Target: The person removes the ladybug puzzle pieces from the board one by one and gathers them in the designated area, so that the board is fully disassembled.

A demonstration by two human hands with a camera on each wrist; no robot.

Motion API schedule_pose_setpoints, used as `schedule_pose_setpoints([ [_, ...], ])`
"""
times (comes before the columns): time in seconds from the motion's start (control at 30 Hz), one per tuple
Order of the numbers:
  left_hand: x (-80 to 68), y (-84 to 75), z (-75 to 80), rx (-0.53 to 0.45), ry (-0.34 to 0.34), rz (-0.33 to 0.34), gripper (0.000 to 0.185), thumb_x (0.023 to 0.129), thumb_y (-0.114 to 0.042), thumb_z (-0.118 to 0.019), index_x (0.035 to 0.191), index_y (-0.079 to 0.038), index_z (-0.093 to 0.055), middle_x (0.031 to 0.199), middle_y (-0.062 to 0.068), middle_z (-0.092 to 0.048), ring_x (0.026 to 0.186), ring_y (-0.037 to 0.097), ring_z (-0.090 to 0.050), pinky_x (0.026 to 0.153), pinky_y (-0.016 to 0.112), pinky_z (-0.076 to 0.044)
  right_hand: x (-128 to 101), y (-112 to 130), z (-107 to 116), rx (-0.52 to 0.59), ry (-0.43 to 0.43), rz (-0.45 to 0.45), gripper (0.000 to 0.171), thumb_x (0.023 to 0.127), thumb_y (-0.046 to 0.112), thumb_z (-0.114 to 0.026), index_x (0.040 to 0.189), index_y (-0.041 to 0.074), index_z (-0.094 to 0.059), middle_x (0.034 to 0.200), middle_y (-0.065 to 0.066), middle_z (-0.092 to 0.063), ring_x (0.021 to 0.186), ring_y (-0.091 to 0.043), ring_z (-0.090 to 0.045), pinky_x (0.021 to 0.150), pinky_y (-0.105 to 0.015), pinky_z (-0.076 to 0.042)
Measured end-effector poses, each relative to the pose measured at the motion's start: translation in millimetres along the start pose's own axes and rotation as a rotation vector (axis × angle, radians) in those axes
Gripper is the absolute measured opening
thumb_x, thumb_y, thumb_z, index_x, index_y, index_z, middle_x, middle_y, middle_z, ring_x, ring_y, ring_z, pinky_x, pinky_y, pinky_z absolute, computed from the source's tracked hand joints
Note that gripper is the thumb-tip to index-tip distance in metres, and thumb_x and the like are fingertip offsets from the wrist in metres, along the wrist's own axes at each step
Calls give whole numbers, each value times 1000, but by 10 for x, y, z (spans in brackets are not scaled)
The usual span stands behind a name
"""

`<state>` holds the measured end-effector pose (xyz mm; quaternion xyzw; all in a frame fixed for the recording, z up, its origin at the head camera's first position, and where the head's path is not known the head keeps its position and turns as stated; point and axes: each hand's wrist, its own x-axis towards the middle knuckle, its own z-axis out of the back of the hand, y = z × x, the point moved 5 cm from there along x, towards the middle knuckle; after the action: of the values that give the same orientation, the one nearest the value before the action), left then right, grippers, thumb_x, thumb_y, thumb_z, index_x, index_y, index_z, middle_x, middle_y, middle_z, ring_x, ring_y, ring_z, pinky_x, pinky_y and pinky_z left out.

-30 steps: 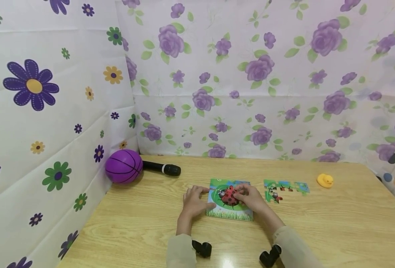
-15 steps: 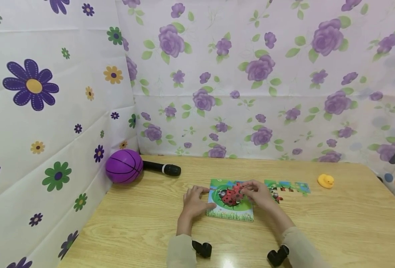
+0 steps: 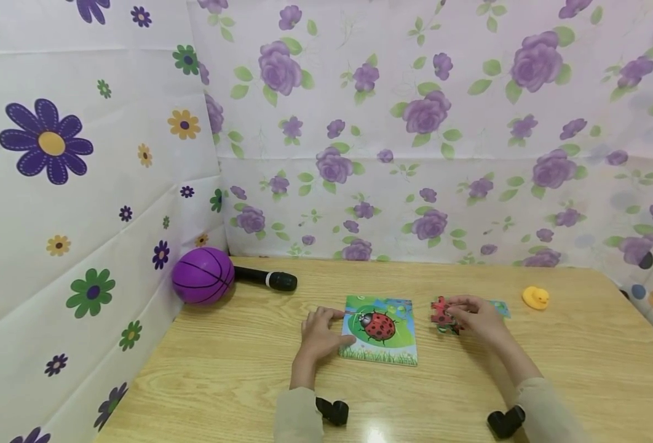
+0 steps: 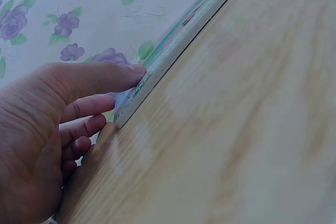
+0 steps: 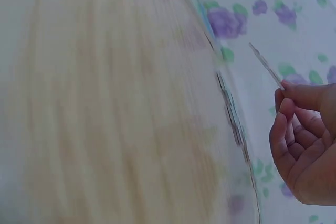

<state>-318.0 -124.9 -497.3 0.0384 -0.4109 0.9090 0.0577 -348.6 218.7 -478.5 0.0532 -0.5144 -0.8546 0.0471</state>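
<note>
A ladybird jigsaw board (image 3: 380, 330) lies flat on the wooden table (image 3: 238, 369). My left hand (image 3: 318, 332) rests at its left edge, fingers straight against the board's side (image 4: 157, 66). My right hand (image 3: 473, 317) pinches a red puzzle piece (image 3: 440, 312) over a row of loose joined pieces (image 3: 498, 307) to the right of the board. In the right wrist view the thin piece (image 5: 265, 66) sticks up edge-on from my fingertips (image 5: 286, 98).
A purple ball (image 3: 203, 275) and a black microphone (image 3: 265, 280) lie at the back left by the floral wall. A yellow toy duck (image 3: 536, 298) sits at the back right. Flowered cloth walls close off the left and back.
My right hand lifted a red piece off the ladybird board and carried it right, over the loose pieces. My left hand has stayed at the board's edge.
</note>
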Motion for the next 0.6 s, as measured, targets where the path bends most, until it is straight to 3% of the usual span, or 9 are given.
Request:
schedule_pose_setpoints([
  [0.27,-7,-6,-3,-2,-2,-11,53,75,-32,-83,120,-12,-64,113,8,-56,103,23,-44,96,52,-28,-76,-283,369,-54,-19,-68,53,93,34,-65,131,-2,-57,99,-2,-71,78,-5,-64,70,-29,-56],
  [0.43,-1,0,-5,-1,-4,-10,53,74,-32,-84,119,-12,-65,112,7,-56,103,23,-43,96,51,-28,-130,-419,495,-103,-8,-72,54,94,35,-64,131,-4,-57,106,-8,-71,79,-1,-62,68,-26,-54],
  [0.6,6,-2,-4,1,-4,-6,52,74,-31,-84,119,-13,-65,113,7,-56,103,23,-44,96,50,-28,-143,-533,561,-124,3,-63,53,95,35,-63,130,-4,-57,99,0,-72,77,-1,-61,65,-26,-51],
])
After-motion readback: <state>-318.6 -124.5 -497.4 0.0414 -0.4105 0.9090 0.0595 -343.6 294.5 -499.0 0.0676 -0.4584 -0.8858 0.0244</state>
